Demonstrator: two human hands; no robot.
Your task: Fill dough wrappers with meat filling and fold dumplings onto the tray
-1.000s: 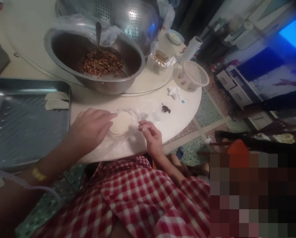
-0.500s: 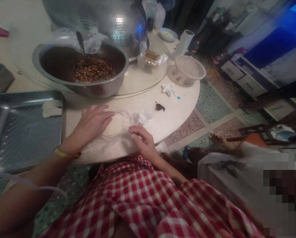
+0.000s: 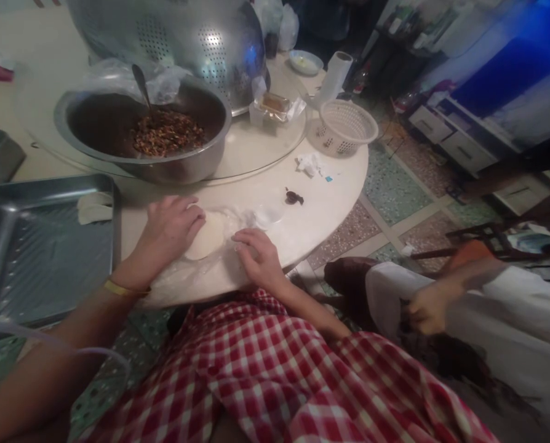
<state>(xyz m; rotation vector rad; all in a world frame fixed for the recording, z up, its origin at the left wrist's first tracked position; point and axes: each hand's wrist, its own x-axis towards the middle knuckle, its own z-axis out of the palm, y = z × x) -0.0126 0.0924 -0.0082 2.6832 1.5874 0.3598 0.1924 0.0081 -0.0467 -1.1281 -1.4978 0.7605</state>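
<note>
A round, pale dumpling wrapper (image 3: 209,239) lies on a thin clear plastic sheet (image 3: 178,275) at the table's near edge. My left hand (image 3: 171,224) is at the wrapper's left edge, its curled fingers and thumb closed on the rim. To the right of the wrapper, my right hand (image 3: 259,255) hovers over the plastic with thumb and fingers apart and nothing in it. Pale folded dumplings (image 3: 95,208) sit in the metal tray (image 3: 48,264) at left. Behind my hands stands a big metal bowl (image 3: 141,161) of chopped brown filling (image 3: 168,132) with a spoon (image 3: 141,83) in it.
A large perforated colander (image 3: 238,55) stands on the glass turntable (image 3: 256,163). To the right are a white plastic basket (image 3: 349,126), crumpled tissue (image 3: 309,164) and a dark scrap (image 3: 294,197). A person's hand (image 3: 432,307) shows at lower right, beside the table.
My left fingers have curled in more at the wrapper's edge. My right hand has shifted slightly left. The nearby person's arm has drawn in toward their lap. The view has tilted a little.
</note>
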